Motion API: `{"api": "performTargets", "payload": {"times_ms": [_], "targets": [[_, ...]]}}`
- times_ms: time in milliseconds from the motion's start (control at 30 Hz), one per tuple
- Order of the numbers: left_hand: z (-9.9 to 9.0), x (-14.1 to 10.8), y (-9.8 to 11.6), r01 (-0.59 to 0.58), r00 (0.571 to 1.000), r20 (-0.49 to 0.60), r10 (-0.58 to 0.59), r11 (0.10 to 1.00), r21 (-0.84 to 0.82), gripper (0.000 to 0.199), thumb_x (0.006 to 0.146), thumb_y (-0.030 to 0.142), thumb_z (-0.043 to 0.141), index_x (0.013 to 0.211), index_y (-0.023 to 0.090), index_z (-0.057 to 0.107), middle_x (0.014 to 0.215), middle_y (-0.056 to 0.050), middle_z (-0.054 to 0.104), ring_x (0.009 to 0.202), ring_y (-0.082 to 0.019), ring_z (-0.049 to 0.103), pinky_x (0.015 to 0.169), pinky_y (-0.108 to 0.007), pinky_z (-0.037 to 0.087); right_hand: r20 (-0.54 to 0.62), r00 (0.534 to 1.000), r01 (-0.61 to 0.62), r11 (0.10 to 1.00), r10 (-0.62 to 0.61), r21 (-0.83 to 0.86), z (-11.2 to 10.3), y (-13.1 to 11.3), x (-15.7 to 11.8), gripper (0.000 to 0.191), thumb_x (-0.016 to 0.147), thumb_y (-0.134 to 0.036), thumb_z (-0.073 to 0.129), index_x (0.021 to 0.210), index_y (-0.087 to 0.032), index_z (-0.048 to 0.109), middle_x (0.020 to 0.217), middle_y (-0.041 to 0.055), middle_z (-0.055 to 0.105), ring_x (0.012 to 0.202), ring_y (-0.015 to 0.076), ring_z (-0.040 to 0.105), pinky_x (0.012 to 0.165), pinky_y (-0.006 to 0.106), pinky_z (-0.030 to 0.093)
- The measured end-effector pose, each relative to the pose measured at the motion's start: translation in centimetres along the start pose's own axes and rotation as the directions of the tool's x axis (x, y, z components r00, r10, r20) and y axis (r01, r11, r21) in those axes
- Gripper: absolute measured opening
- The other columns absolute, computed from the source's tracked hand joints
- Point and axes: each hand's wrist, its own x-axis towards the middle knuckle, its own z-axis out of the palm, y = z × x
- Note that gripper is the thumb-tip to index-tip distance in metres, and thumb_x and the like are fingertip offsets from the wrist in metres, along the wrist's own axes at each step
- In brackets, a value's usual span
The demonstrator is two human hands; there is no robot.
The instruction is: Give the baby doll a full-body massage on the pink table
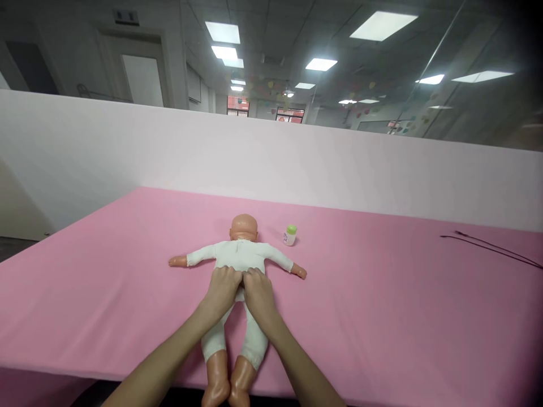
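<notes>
A baby doll (241,254) in a white cloth suit lies stretched out on the pink-covered table, its head away from me and its arms spread. No face shows; it appears to be face down. My left hand (224,287) is closed with curled fingers on the doll's lower back. Beside it, my right hand (259,291) is closed in the same way, the two nearly touching at the doll's midline. My fingertips are hidden beneath the knuckles, against the white cloth. The doll's feet reach the table's near edge, between my forearms.
A small white bottle with a green lid (290,235) stands right of the doll's head. A thin dark cord (487,243) lies at the far right of the pink table cover (382,305). A low white partition (271,164) runs along the back, with glass above.
</notes>
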Motion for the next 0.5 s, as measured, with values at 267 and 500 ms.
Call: {"api": "performTargets", "payload": {"times_ms": [267, 500], "targets": [[-1.5, -3.2, -2.3, 0.067, 0.998, -0.008, -0.067, 0.996, 0.058, 0.019, 0.087, 0.012, 0.055, 0.075, 0.018, 0.070, 0.082, -0.009, 0.070, 0.076, -0.024, 0.064, 0.060, -0.034, 0.033, -0.026, 0.998, 0.066, 0.992, -0.063, 0.112, -2.6, 0.6, -3.3, 0.023, 0.092, -0.003, 0.052, 0.089, -0.020, 0.068, 0.099, 0.0041, 0.069, 0.091, 0.0185, 0.063, 0.071, 0.028, 0.042], [1.3, -2.3, -0.1, 0.054, 0.998, 0.042, -0.054, 0.999, -0.008, 0.025, 0.093, 0.012, 0.052, 0.078, 0.014, 0.072, 0.078, -0.015, 0.067, 0.076, -0.029, 0.063, 0.071, -0.039, 0.039, 0.053, 0.998, 0.030, 0.994, -0.024, -0.107, -0.1, -1.7, -2.4, 0.035, 0.093, 0.002, 0.042, 0.095, -0.018, 0.071, 0.101, 0.0097, 0.072, 0.097, 0.0228, 0.065, 0.074, 0.030, 0.043]]}}
